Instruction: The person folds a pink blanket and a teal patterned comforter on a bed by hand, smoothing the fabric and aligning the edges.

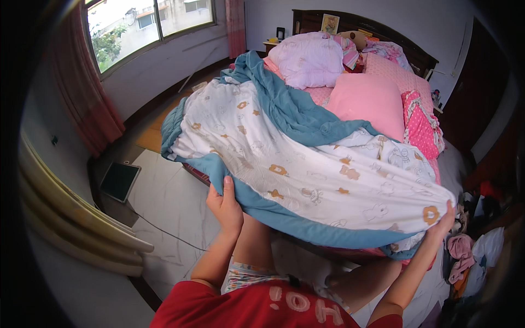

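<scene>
A quilt [254,151], white with printed animals on one face and blue at its border and on the other face, lies spread over the bed. My left hand [225,205] grips the blue edge nearest me, thumb on top. Farther right, my right hand [443,221] holds the quilt's white corner, its fingers partly hidden by the cloth. Between both hands the near edge is stretched along the foot of the bed. Toward the pillows, the far side is folded over in a bunched blue roll [283,106].
A pink pillow [367,100] and a lilac pillow [307,59] rest by the dark wooden headboard [381,28]. At the left, a dark flat panel [121,180] lies on the floor near a cable [168,231]. Clothes [461,254] are heaped at the right.
</scene>
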Available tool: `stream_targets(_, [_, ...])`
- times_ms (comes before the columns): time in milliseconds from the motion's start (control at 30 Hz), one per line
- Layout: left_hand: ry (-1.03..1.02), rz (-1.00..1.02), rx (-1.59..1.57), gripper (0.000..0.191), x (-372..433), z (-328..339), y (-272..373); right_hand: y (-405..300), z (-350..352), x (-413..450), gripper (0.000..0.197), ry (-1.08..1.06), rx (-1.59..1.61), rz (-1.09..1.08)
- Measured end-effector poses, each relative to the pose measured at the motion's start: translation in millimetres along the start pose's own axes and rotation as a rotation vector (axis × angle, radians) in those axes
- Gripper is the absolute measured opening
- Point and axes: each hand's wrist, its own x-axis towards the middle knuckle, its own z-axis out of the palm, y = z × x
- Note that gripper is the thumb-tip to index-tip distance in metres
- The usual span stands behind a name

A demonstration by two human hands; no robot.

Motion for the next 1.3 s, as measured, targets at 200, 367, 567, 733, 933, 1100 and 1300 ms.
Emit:
stream_targets(200, [-0.254,0.160,0.121,0.016,-7,19,7,-127,2,-48,0.027,0.161,0.111,-0.650])
stream_targets(367, [-0.574,0.136,0.785,0.014,-2,-5,-36,-4,-24,-90,0.023,-0.021,-0.425,-0.474])
stream_targets(567, [-0.682,0.268,1.147,0.013,13,-11,-44,86,-96,-201,0.026,-0.926,-0.837,0.115])
stream_targets(733, [-0.692,0.465,0.925,0.007,-9,37,-46,62,-90,-167,0.018,-0.684,-0.406,0.217])
stream_targets(933, [-1.107,0.488,0.583,0.022,-72,98,-54,76,-70,-7,0.036,0.050,-0.913,-0.699])
stream_targets(1100, [-1.341,0.237,0.361,0.034,-122,140,-92,135,-71,59,0.040,0.219,-1.152,-0.490])
stream_targets(1300, [-1.206,0.491,0.344,0.042,-113,227,-118,185,-109,-2,0.035,-0.556,-0.534,-0.508])
